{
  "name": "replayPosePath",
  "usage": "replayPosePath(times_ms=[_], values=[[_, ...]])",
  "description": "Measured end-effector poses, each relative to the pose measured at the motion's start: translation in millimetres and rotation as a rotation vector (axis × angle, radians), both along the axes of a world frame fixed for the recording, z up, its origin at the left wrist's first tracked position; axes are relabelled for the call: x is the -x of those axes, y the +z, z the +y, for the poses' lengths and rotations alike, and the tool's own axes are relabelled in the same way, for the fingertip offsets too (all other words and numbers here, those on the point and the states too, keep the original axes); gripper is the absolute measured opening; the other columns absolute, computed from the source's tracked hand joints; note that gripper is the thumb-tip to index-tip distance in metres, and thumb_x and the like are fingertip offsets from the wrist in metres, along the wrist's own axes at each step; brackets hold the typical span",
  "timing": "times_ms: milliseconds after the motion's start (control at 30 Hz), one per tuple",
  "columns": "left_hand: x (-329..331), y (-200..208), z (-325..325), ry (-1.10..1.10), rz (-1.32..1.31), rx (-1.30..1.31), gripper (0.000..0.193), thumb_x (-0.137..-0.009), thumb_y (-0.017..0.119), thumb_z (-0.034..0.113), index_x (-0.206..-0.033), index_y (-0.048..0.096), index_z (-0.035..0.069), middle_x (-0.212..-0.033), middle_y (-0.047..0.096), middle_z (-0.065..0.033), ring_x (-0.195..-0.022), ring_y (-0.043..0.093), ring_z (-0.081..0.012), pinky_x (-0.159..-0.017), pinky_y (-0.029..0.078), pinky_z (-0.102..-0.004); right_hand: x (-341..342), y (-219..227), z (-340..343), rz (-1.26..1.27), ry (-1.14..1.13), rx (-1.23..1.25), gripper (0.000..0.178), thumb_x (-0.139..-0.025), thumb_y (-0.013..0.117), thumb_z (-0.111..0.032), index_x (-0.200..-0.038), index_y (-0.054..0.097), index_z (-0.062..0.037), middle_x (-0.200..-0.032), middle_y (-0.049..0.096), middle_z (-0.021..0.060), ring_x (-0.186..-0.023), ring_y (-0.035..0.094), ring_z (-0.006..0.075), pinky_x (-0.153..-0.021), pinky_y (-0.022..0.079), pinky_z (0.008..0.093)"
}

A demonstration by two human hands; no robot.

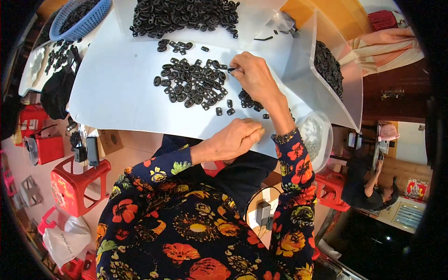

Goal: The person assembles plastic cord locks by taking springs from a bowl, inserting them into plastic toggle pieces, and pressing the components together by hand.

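The right hand (pixel 255 79) has its grip pinched, thumb against fingers, on a small black piece (pixel 231 69) at the upper right side of a loose spread of black pieces (pixel 191 84); the held piece is mostly covered, so its full shape cannot be told. The left hand (pixel 233 139) has its fingers curled together at the near edge of the worktop (pixel 116 88); I cannot tell whether anything is inside.

The spread pieces are dark, rounded and mostly oval, many showing two holes, and they lie at mixed angles, some overlapping. A smaller cluster of dark parts (pixel 249 101) sits just below the right hand, partly hidden by it.

White surface runs from the spread to the worktop's curved left edge, giving the left side room to move. The right side is tighter: a translucent bin (pixel 301 67) holding black parts stands beyond the right wrist, and a round clear tub (pixel 329 135) of small silvery bits is near the right forearm. At the far side lies a large heap of black pieces (pixel 184 18).

Past the left edge are a blue basket (pixel 95 21), a red stool (pixel 77 182) and, on the floor side, a white plastic bag (pixel 70 238) with printed lettering.
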State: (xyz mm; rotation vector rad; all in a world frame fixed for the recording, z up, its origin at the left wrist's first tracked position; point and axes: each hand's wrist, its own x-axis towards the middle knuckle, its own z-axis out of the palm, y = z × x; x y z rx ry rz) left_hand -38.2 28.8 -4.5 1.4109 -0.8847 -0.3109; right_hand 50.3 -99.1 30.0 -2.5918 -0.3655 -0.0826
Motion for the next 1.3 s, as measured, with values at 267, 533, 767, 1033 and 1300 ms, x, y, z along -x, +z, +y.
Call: replayPosePath(times_ms=[267, 533, 767, 1033, 1300], values=[[1.4, 5.5, 0.2, -0.007, 0.013, -0.041, 0.029, -0.093, 0.047, 0.017, -0.074, 0.042, -0.004, -0.063, 0.038, -0.0196, -0.059, 0.04, -0.0361, -0.056, 0.035, -0.042, -8.6, 7.0, -1.3, 0.033, 0.07, 0.103, 0.011, -0.071, 0.059, 0.001, -0.083, 0.06, 0.0023, -0.069, 0.059, 0.0125, -0.061, 0.056, 0.0267, -0.06, 0.046, 0.0358], [1.0, 10.6, 3.9, -0.06, 0.106, -0.137, 0.024, -0.093, 0.047, 0.015, -0.078, 0.047, -0.004, -0.065, 0.048, -0.0135, -0.06, 0.05, -0.0225, -0.058, 0.041, -0.0342, 32.7, 22.1, -2.6, 0.086, -0.139, -0.168, 0.017, -0.073, 0.062, -0.001, -0.09, 0.065, -0.0009, -0.065, 0.06, 0.0054, -0.059, 0.054, 0.0143, -0.058, 0.045, 0.0274], [-2.5, 2.5, -4.1, 0.128, 0.363, 0.133, 0.014, -0.095, 0.044, 0.012, -0.087, 0.048, 0.002, -0.073, 0.053, -0.0023, -0.071, 0.053, -0.0089, -0.07, 0.047, -0.025, 96.6, 13.8, -18.7, 0.162, -0.384, -0.896, 0.004, -0.083, 0.061, -0.003, -0.084, 0.063, 0.0002, -0.07, 0.058, -0.0034, -0.064, 0.049, 0.002, -0.057, 0.042, 0.0186], [7.1, 8.2, -13.8, 0.141, 0.213, -0.047, 0.016, -0.095, 0.045, 0.013, -0.089, 0.05, 0.0, -0.068, 0.055, -0.0028, -0.067, 0.053, -0.0087, -0.065, 0.045, -0.0242, 135.9, 4.9, -18.4, -0.048, -0.456, -1.053, 0.008, -0.083, 0.06, 0.0, -0.09, 0.063, -0.0006, -0.073, 0.059, -0.0032, -0.066, 0.052, 0.0038, -0.062, 0.045, 0.0191], [7.0, -1.9, -23.3, 0.194, 0.116, -0.086, 0.014, -0.092, 0.045, 0.009, -0.096, 0.053, -0.001, -0.067, 0.058, -0.0058, -0.064, 0.054, -0.0105, -0.06, 0.045, -0.0254, 151.5, 0.1, -31.5, -0.083, -0.453, -0.872, 0.011, -0.082, 0.063, -0.002, -0.092, 0.066, -0.0004, -0.079, 0.062, -0.0015, -0.069, 0.054, 0.0046, -0.066, 0.047, 0.0224]])
